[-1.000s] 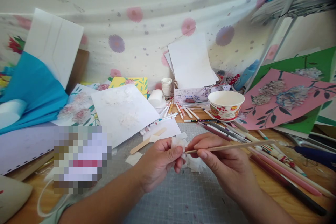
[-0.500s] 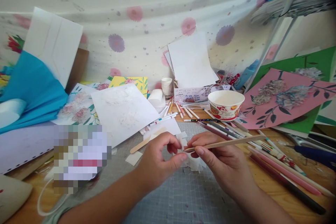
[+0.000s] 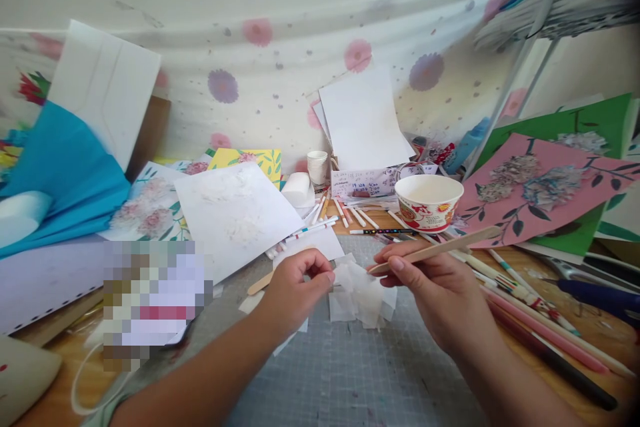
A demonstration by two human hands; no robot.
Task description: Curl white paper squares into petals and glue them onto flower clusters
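Note:
A wooden craft stick point(image 3: 450, 245) lies between the thumb and fingers of my right hand point(image 3: 425, 290), slanting up to the right. Its near tip points at a loose pile of thin white paper squares point(image 3: 361, 293) on the grey cutting mat point(image 3: 345, 373). At the pile's left edge, my left hand point(image 3: 297, 290) is closed with thumb and forefinger together. Whatever is pinched there, if anything, is too small to make out. Behind that hand, a second craft stick point(image 3: 260, 282) is partly hidden on the mat, and a few paper squares show below the wrist.
White paper with pale petal-like bits point(image 3: 235, 213) lies left of centre. A paper bowl point(image 3: 430, 200) stands behind my right hand. Pens point(image 3: 545, 327) and scissors point(image 3: 595, 297) lie at the right, near a pink flower card point(image 3: 520, 213). Stacked paper cups point(image 3: 317, 167) stand at the back.
My hands have moved apart, the left slightly left and the right slightly right with its stick. The paper pile between them shows more fully, and paper now shows below my left wrist.

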